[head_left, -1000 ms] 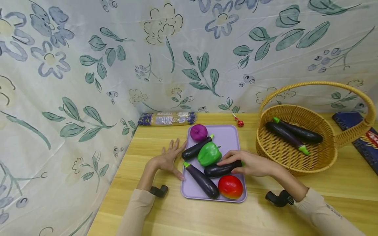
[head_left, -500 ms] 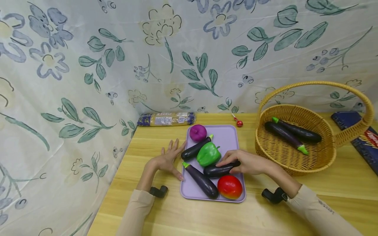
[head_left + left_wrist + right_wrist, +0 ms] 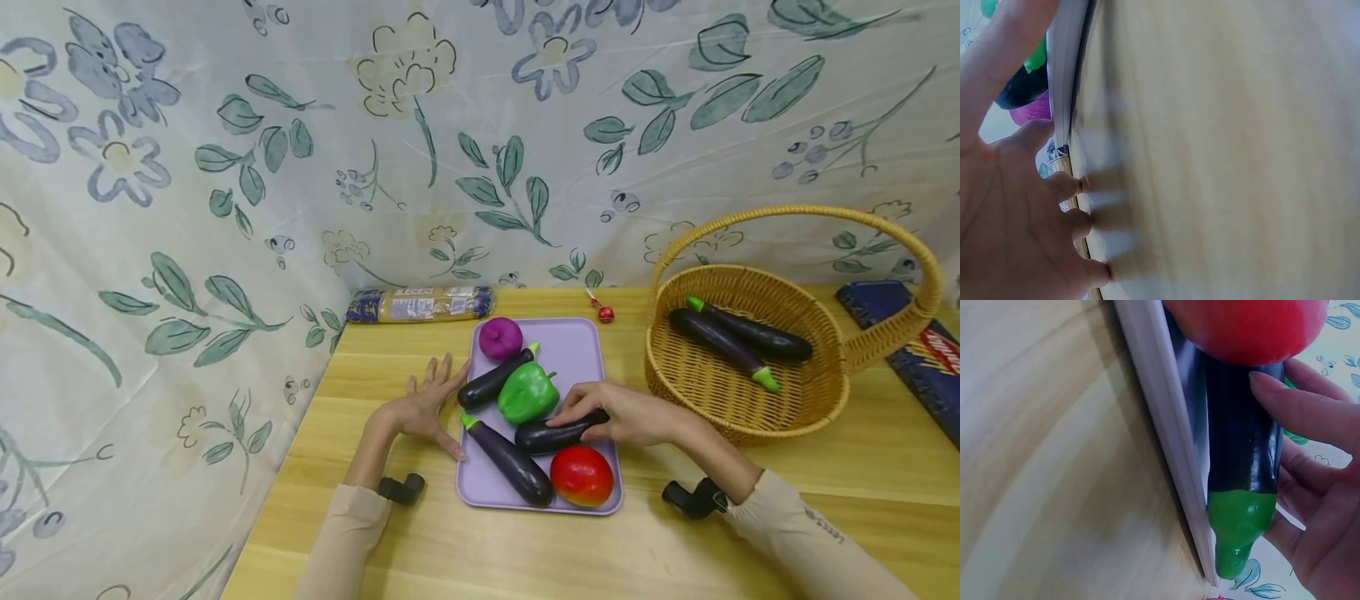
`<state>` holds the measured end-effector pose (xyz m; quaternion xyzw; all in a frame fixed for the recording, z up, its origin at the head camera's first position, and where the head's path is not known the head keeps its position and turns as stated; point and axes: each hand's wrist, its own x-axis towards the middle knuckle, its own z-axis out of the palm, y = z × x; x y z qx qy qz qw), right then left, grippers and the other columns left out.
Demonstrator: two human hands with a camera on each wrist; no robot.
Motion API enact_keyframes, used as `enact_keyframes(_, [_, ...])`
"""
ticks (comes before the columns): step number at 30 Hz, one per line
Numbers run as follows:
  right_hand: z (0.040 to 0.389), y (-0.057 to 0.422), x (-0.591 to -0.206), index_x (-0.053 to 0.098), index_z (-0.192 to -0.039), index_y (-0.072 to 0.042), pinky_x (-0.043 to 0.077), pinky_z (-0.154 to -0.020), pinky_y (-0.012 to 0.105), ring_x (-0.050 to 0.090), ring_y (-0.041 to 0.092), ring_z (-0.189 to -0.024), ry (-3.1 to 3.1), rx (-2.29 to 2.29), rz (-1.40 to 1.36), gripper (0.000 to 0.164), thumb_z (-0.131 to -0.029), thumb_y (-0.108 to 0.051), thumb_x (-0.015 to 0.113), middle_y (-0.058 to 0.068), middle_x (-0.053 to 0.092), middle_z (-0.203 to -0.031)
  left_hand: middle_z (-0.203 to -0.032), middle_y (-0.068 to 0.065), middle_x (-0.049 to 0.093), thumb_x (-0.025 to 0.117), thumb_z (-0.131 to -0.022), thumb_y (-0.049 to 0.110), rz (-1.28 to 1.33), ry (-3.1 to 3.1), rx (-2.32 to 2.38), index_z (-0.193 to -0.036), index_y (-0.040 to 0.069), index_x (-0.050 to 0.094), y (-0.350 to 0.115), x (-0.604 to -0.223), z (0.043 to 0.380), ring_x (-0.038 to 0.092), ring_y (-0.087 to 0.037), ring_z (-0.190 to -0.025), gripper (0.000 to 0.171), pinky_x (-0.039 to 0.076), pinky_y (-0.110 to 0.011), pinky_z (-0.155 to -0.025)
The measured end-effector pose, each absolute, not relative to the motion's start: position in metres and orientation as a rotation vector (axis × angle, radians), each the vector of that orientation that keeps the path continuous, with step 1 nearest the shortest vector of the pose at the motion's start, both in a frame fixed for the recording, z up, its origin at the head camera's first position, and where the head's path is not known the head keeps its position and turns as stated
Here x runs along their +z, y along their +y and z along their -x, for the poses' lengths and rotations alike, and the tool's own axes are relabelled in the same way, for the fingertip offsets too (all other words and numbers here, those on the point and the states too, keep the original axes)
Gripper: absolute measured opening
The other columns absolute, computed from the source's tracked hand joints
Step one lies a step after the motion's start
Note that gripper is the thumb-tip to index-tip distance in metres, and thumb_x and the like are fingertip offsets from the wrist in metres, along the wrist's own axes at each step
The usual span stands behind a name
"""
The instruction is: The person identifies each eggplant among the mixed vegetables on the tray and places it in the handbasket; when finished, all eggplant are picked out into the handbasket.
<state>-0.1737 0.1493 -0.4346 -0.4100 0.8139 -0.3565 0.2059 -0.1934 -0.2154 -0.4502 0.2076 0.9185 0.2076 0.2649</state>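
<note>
My right hand (image 3: pixel 626 414) grips an eggplant (image 3: pixel 551 436) that lies across the purple tray (image 3: pixel 577 342). In the right wrist view, the thumb and fingers sit on either side of its dark body (image 3: pixel 1241 437), above the green stem end. My left hand (image 3: pixel 423 408) spreads its fingers at the tray's left edge, thumb and index fingertip right at the rim, other fingertips down on the table. Around the gripped eggplant lie a green bell pepper (image 3: pixel 528 393), a red mango (image 3: pixel 582 476), a second eggplant (image 3: pixel 510 462), a third eggplant (image 3: pixel 495 379) and a purple onion (image 3: pixel 500 338).
A wicker basket (image 3: pixel 660 375) with a tall handle stands right of the tray, two eggplants (image 3: pixel 738 337) inside. Behind the tray are a wrapped noodle pack (image 3: pixel 420 305) and a red lollipop (image 3: pixel 604 314). A dark blue package (image 3: pixel 930 367) lies partly behind the basket.
The right hand has closed in slightly on the eggplant, and its forearm has shifted a little left. The left hand stays at the tray's edge. The whole view has drifted slightly.
</note>
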Motion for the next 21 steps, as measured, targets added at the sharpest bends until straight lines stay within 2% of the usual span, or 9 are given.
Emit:
enact_keyframes(13, [0.174, 0.154, -0.434, 0.076, -0.128, -0.021, 0.052, -0.098, 0.03, 0.06, 0.015, -0.11, 2.298, -0.972, 1.224, 0.042, -0.092, 0.0, 0.073, -0.001, 0.069, -0.117, -0.171, -0.02, -0.022, 0.096, -0.065, 0.049, -0.551, 2.482, 0.561, -0.167, 0.029, -0.005, -0.215, -0.451, 0.193, -0.025, -0.042, -0.157, 0.145, -0.013, -0.071, -0.123])
enact_keyframes(21, [0.17, 0.164, -0.419, 0.075, -0.129, -0.025, 0.053, -0.1, 0.032, 0.06, 0.016, -0.113, 2.358, -0.943, 1.215, 0.044, -0.092, -0.002, 0.074, -0.003, 0.069, -0.12, -0.171, -0.02, -0.022, 0.096, -0.066, 0.05, -0.553, 2.478, 0.553, -0.167, 0.03, -0.006, -0.216, -0.453, 0.193, -0.026, -0.041, -0.157, 0.144, -0.014, -0.071, -0.123])
